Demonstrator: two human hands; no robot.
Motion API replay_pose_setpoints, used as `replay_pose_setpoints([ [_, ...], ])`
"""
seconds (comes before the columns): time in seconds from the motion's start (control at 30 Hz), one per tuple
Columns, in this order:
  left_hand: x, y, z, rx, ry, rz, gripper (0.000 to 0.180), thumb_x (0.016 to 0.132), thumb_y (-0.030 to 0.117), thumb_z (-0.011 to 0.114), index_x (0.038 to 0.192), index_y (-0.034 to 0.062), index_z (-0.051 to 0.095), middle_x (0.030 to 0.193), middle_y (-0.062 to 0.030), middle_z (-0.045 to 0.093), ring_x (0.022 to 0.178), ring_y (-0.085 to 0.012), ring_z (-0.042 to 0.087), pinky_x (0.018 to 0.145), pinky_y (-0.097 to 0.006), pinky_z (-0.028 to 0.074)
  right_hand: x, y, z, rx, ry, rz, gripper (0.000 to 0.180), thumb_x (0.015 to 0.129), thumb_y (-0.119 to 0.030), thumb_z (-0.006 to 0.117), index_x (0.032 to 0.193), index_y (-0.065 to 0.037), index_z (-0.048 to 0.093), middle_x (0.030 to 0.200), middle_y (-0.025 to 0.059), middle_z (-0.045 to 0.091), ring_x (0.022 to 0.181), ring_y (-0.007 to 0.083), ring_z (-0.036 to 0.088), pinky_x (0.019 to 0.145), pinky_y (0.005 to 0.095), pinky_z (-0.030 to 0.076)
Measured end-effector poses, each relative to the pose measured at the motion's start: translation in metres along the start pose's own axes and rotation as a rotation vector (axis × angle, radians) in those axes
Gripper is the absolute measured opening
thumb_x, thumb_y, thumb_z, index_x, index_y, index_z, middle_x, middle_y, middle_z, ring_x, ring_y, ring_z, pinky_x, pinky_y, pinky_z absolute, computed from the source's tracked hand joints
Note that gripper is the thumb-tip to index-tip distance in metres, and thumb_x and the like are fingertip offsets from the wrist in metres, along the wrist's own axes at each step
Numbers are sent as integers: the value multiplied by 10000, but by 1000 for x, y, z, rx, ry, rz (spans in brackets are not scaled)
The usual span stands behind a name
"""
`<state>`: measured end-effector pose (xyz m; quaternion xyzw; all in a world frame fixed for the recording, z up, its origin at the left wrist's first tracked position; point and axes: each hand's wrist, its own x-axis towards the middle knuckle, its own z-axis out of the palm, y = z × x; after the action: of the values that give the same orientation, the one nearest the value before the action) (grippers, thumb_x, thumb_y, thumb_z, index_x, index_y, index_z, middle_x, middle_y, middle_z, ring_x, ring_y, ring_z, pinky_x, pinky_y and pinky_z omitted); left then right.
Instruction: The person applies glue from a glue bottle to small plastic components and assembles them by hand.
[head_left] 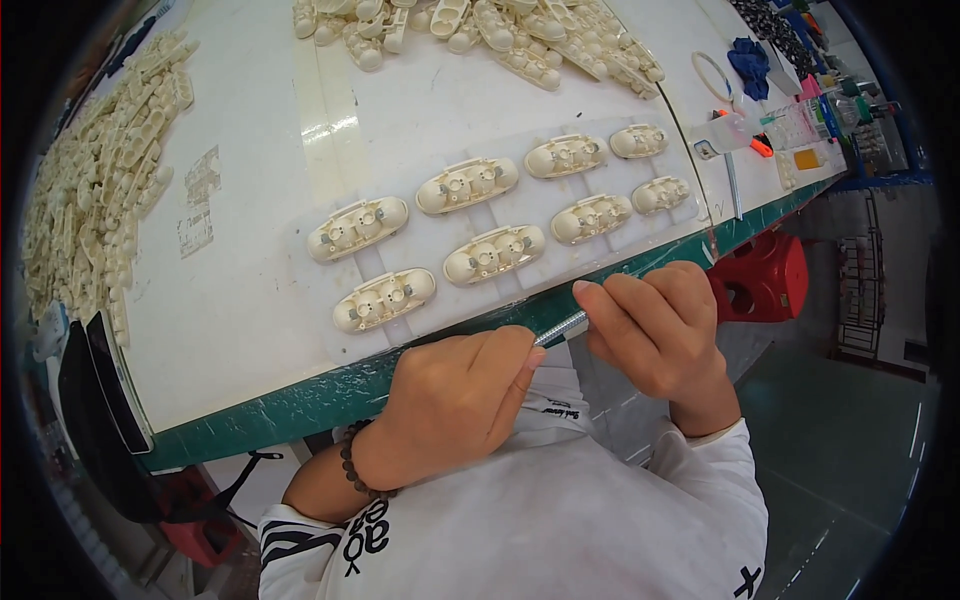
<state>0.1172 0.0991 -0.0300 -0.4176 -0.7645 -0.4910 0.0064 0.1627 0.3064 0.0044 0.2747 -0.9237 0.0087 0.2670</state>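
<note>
Landmark: one pale tray (427, 236). Count on it: eight cream parts (493, 254), two rows of four, each with its long axis running roughly along the tray, right end angled slightly away from the person. Hands: two. The left hand (450, 398) is closed, thumb and fingers pinched on one thin silvery rod (562, 328) with a ridged surface; the right hand (655, 335) is likewise curled and pinched on it farther right. Rod located on the person's side of the tray, just off its near edge; only a short length shows between the fists, both ends hidden. Long axis: slanted, lower at the left hand, rising away from the person toward the right hand, a little steeper than the tray's near edge. Two heaps of similar cream pieces, too dense to count: left heap (105, 170) left of the tray, far heap (490, 35) beyond it. Right of the tray: one metal strip (735, 187), one crumpled blue cloth (750, 68) farther back, one clear bottle (795, 125) lying down, and one red stool (770, 278) below table level. One beaded bracelet (352, 460) on the left wrist, nearer the person than the tray.
</note>
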Motion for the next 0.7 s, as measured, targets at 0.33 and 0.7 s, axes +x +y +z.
replay_pose_setpoints([
  [0.33,0,0,0,-17,-3,5,118,866,85,631,820,20,544,593,-93,518,479,-253,535,426,-354,414,-4,1,6,94,67,42,389,528,-76,674,911,-10,679,827,54,614,687,198,500,579,321,389],
  [0.7,0,0,-4,-50,-7,-7,93,867,67,625,841,7,558,592,-93,518,482,-253,532,432,-351,405,0,40,14,88,65,390,275,759,49,619,1020,-2,690,863,88,617,785,228,522,663,333,422],
])
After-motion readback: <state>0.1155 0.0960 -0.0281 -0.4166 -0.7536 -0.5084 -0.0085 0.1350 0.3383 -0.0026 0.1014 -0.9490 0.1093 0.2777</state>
